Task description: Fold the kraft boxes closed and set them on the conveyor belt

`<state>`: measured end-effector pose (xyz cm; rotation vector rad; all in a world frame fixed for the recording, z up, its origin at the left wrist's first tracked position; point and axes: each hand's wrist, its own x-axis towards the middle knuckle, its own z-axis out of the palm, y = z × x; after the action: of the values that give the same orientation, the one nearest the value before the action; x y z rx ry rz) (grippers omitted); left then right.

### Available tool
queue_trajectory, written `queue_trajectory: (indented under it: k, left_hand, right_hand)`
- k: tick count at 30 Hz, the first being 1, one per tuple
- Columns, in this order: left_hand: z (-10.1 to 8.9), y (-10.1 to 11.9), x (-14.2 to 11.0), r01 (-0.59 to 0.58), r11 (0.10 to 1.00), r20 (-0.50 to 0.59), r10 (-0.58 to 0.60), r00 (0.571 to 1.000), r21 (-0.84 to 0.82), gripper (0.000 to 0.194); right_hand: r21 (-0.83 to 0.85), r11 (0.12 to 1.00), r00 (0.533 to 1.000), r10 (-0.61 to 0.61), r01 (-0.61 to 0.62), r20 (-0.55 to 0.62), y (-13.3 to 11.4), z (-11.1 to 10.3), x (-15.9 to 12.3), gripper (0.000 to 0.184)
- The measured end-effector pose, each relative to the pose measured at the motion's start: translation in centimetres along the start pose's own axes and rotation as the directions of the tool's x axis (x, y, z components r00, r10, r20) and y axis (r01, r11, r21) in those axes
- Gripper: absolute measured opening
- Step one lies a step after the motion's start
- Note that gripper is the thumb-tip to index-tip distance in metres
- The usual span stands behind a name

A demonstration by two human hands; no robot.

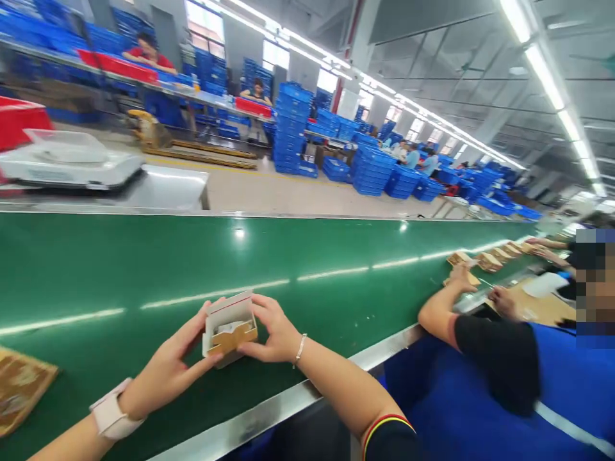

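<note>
A small cardboard box (235,336) is held between my two hands over the green conveyor belt (327,320). Its lid flap stands up at the back, white inside with a thin red line, and something pale or clear lies inside that I cannot make out. My left hand (177,352) grips the box's left side, thumb on the front edge. My right hand (276,330) closes on the right side, thumb low at the front and fingers behind. A watch with a pale band (115,410) is on my left wrist, a thin bracelet (300,350) on my right.
At the left edge lies a brown cardboard tray (24,390). A co-worker in blue (485,371) sits at my right, arm reaching onto the belt near several small boxes (489,261). Across the belt stand a white scale (72,163) and stacked blue crates (291,128). A metal rail (288,400) edges the belt.
</note>
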<state>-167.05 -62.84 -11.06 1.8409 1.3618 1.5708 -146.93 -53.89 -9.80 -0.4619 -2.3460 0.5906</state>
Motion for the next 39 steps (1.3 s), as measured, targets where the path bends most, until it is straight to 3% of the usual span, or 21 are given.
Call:
queue_trajectory:
  k: [3, 7, 9, 12, 17, 22, 26, 29, 32, 34, 35, 37, 39]
  left_hand:
    - [0.8, -1.4, 0.7, -0.059, 0.998, 0.053, 0.059, 0.997, -0.008, 0.068]
    - [2.4, -1.2, 1.2, -0.16, 0.982, -0.037, 0.164, 0.986, 0.103, 0.062]
    - [3.0, -0.2, 1.2, -0.295, 0.93, -0.062, 0.315, 0.947, 0.219, 0.052]
    - [3.7, 1.2, 1.1, -0.431, 0.855, -0.057, 0.465, 0.884, 0.288, 0.057]
    - [4.6, 1.3, 1.4, -0.483, 0.813, 0.045, 0.497, 0.867, 0.324, 0.059]
    - [5.4, 0.4, 2.2, -0.526, 0.727, 0.168, 0.509, 0.844, 0.442, 0.038]
    - [5.9, 0.2, 2.9, -0.51, 0.74, 0.183, 0.482, 0.857, 0.439, 0.038]
    - [6.6, 0.4, 3.7, -0.503, 0.766, 0.171, 0.477, 0.862, 0.4, 0.038]
    - [8.0, 1.2, 4.2, -0.379, 0.899, 0.103, 0.365, 0.925, 0.22, 0.029]
    - [9.2, 2.1, 4.4, -0.143, 0.989, -0.038, 0.144, 0.989, 0.022, 0.023]
    - [9.9, 2.6, 4.5, -0.02, 0.995, -0.11, 0.009, 0.994, -0.099, 0.03]
    - [11.0, 3.8, 5.0, 0.213, 0.929, -0.093, -0.251, 0.963, -0.301, 0.049]
    - [11.8, 5.0, 5.8, 0.43, 0.8, 0.091, -0.434, 0.896, -0.418, 0.056]
  right_hand:
    - [0.033, 0.992, 0.992, 0.12, -0.118, -0.038, 0.1, 0.2, -2.0, 0.087]
    - [0.029, 0.987, 0.973, 0.162, -0.159, -0.167, 0.1, 0.2, -3.5, 0.093]
    - [-0.002, 0.984, 0.965, 0.174, -0.178, -0.198, 0.1, 0.2, -3.8, 0.089]
    - [-0.055, 0.981, 0.963, 0.171, -0.186, -0.208, 0.1, 0.4, -4.0, 0.077]
    - [-0.082, 0.985, 0.962, 0.125, -0.149, -0.243, -0.4, 0.2, -4.2, 0.066]
    - [-0.095, 0.972, 0.955, 0.19, -0.216, -0.227, -1.0, -1.0, -4.7, 0.043]
    - [-0.096, 0.966, 0.943, 0.207, -0.238, -0.261, -0.6, -1.5, -4.7, 0.019]
    - [-0.092, 0.966, 0.933, 0.206, -0.242, -0.294, -0.1, -1.8, -4.4, 0.014]
    - [0.082, 0.969, 0.893, 0.246, -0.233, -0.376, 0.0, -2.3, -4.2, 0.015]
    - [0.309, 0.916, 0.806, 0.377, -0.254, -0.455, -0.2, -2.6, -4.0, 0.013]
    - [0.441, 0.855, 0.744, 0.478, -0.272, -0.467, -0.2, -2.8, -4.0, 0.02]
    - [0.667, 0.68, 0.617, 0.674, -0.303, -0.406, -0.3, -3.4, -3.7, 0.037]
    - [0.802, 0.51, 0.54, 0.79, -0.311, -0.292, -0.4, -4.4, -3.3, 0.044]
